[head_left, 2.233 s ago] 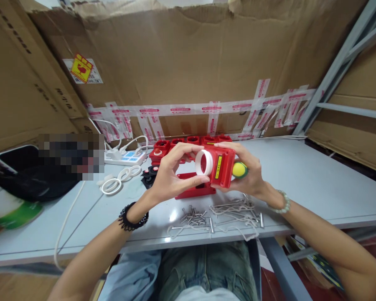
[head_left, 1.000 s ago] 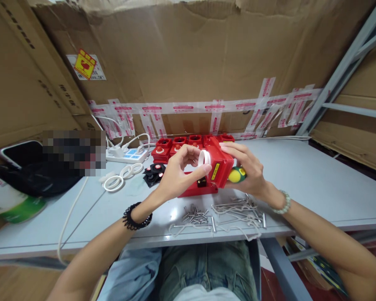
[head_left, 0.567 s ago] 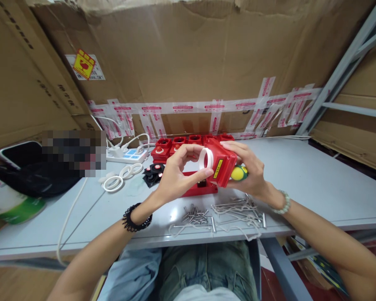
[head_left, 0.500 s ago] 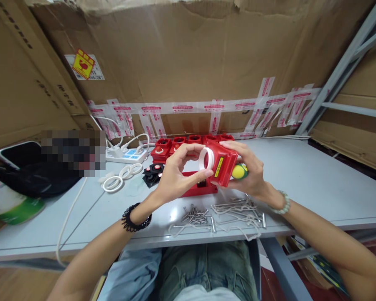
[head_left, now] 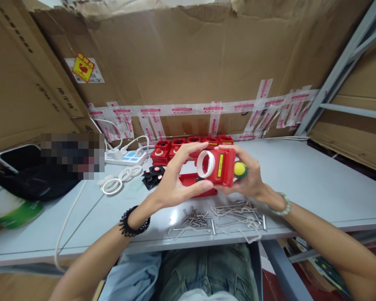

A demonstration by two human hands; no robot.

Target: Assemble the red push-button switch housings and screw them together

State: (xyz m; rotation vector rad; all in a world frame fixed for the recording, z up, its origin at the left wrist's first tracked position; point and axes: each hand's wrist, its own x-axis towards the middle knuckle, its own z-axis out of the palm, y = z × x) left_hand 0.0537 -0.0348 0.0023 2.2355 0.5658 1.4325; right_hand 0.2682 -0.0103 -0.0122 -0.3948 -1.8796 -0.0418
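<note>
My right hand (head_left: 249, 173) grips a red box-shaped housing (head_left: 227, 167) with a yellow label, raised over the table. Against the same palm sits a rounded yellow-and-green end (head_left: 240, 169), perhaps of a tool handle; the rest is hidden. On the housing's left face is a white ring (head_left: 206, 164). Around that ring my left hand (head_left: 175, 179) is open, thumb below and fingers above, the tips close to the housing. Whether they touch it I cannot tell. Beneath the hands lies a red tray-like part (head_left: 188, 179), partly covered.
Several red housings (head_left: 159, 154) stand along the back. Loose white rings (head_left: 113, 186) and black parts (head_left: 152, 175) lie left. Screws (head_left: 196, 217) and longer metal rods with string (head_left: 238, 211) lie near the front edge. A power strip (head_left: 127, 157) stands back left, before cardboard (head_left: 175, 54).
The red housing has turned so its labelled face and ring point more toward me. My left thumb and fingers have spread wider, and the thumb has moved down off the ring.
</note>
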